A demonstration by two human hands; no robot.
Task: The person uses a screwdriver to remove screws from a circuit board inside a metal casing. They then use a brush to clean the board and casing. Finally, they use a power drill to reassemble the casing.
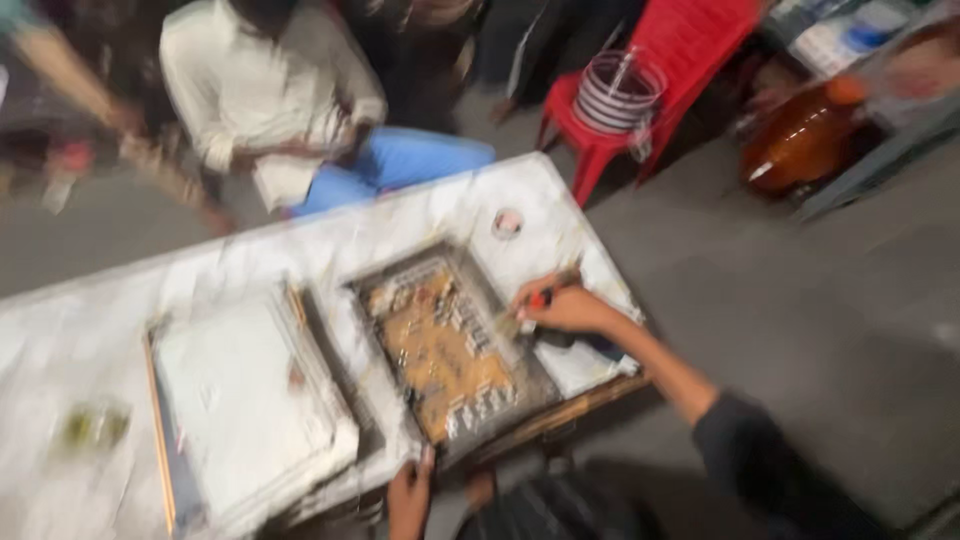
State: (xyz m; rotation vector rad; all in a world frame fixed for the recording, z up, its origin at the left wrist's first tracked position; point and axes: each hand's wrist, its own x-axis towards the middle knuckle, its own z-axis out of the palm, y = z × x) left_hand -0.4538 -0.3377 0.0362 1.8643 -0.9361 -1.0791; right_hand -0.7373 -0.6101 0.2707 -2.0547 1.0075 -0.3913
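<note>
The picture is blurred. My right hand (562,306) is closed on a thin brush-like tool (540,297) with a red part, its tip at the right edge of a dark square frame (385,272). Inside the frame lies a yellow-brown patterned panel (445,350) with small white and dark marks. My left hand (410,492) grips the near edge of the worn white table (560,215) just below the frame's corner. I wear a dark sleeve on my right arm.
A white flat panel (240,395) with an orange edge lies left of the frame. A small round lid (507,222) sits near the table's far corner. A person in a white shirt (265,90) sits beyond the table. A red chair (650,80) holds a striped container.
</note>
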